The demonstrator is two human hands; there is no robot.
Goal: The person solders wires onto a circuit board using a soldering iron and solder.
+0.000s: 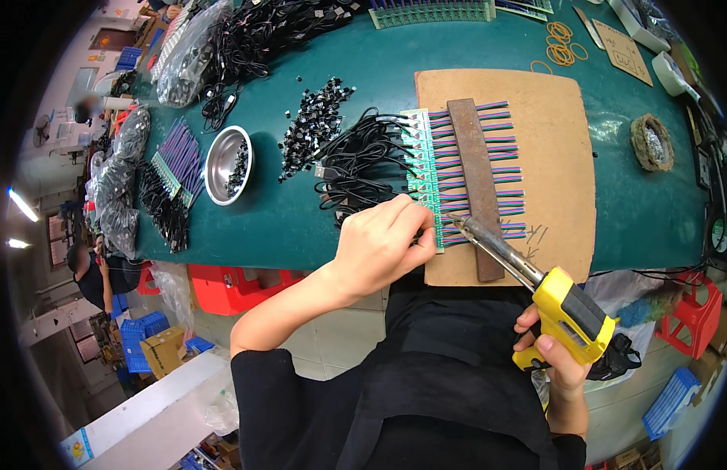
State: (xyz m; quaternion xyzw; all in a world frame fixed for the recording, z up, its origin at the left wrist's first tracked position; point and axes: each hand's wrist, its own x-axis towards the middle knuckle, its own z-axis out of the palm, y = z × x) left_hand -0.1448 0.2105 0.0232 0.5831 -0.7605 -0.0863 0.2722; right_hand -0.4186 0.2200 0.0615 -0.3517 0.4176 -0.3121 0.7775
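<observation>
My right hand (558,362) grips a yellow soldering gun (571,313), whose metal tip reaches the near end of a green circuit board strip (423,160). Closed in a pinch at that same end, my left hand (383,241) hides whatever its fingertips hold. Black cables (362,160) run to the strip's left side, and striped ribbon wires (508,170) stick out on the right. A rusty flat metal bar (471,168) lies across those wires. Strip, wires and bar rest on a brown board (555,164).
Left of the cables are a pile of small black parts (316,117) and a metal bowl (214,168). A wired strip bundle (175,168) lies farther left. Rubber bands (563,45) and a round tin (652,143) sit on the right. Another person (101,274) is far left.
</observation>
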